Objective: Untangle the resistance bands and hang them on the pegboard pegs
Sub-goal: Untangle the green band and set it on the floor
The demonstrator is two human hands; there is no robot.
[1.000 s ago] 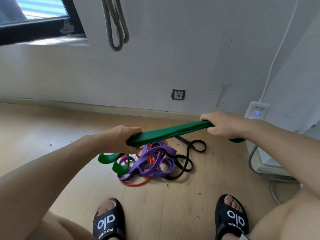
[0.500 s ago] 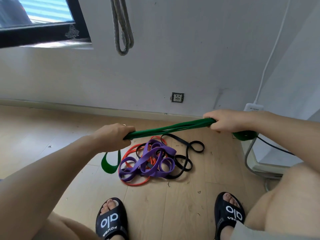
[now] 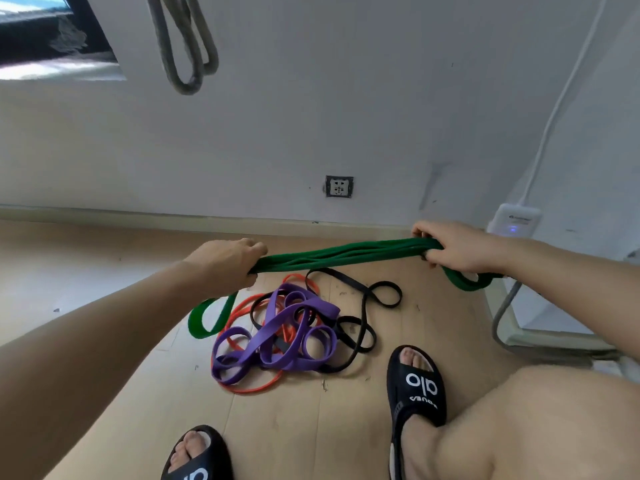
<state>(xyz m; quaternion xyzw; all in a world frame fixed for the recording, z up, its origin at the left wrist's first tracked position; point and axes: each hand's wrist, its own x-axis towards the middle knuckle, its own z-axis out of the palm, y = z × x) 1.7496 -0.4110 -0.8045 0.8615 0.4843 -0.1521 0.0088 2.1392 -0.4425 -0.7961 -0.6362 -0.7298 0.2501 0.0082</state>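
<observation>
Hands, left [image 3: 228, 263] and right [image 3: 453, 247], stretch one green band [image 3: 346, 254].

Counted in view:
- 5 bands total: 1 green band [image 3: 346, 255] (folded into several strands, loops out both ends), 1 purple band [image 3: 277, 334], 1 orange band [image 3: 252, 388], 1 black band [image 3: 360, 323], 1 grey band [image 3: 187, 46] far left on the wall.
- 3 of those in the floor tangle (purple, orange, black; exact count of pieces hard to confirm in the knot).
- 2 hands: left hand [image 3: 228, 263], right hand [image 3: 457, 245].
- 2 black slides: near slide [image 3: 197, 459], right slide [image 3: 415, 386].
- 1 wall socket [image 3: 339, 186].
- 1 white adapter [image 3: 514, 221], far right, with 1 white cable [image 3: 561, 95].
- 1 window [image 3: 41, 29], far left.
</observation>
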